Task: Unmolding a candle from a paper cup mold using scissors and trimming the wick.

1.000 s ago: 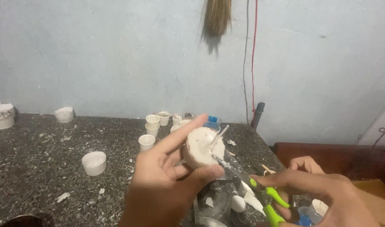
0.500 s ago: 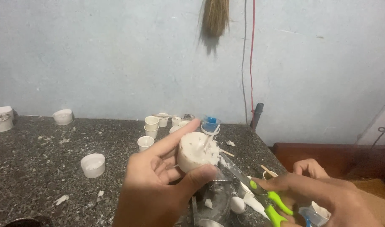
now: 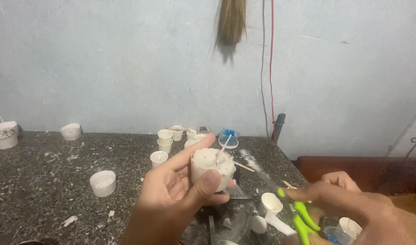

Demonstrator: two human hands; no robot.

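Head view: left hand [image 3: 171, 195] pinches a small white candle [image 3: 210, 168] between thumb and fingers, held up above the dark speckled counter [image 3: 44, 190] — its wick [image 3: 222, 147] tilts upward. Right of the candle, lower down, the right hand [image 3: 353, 204] closes around green-handled scissors [image 3: 296, 215]. Beyond the candle stand small paper cups [image 3: 165, 140]; a round white tub [image 3: 102, 183] sits to its left.

One white candle [image 3: 209, 167] at center, one pair of green scissors [image 3: 298, 217] at four o'clock, two hands.
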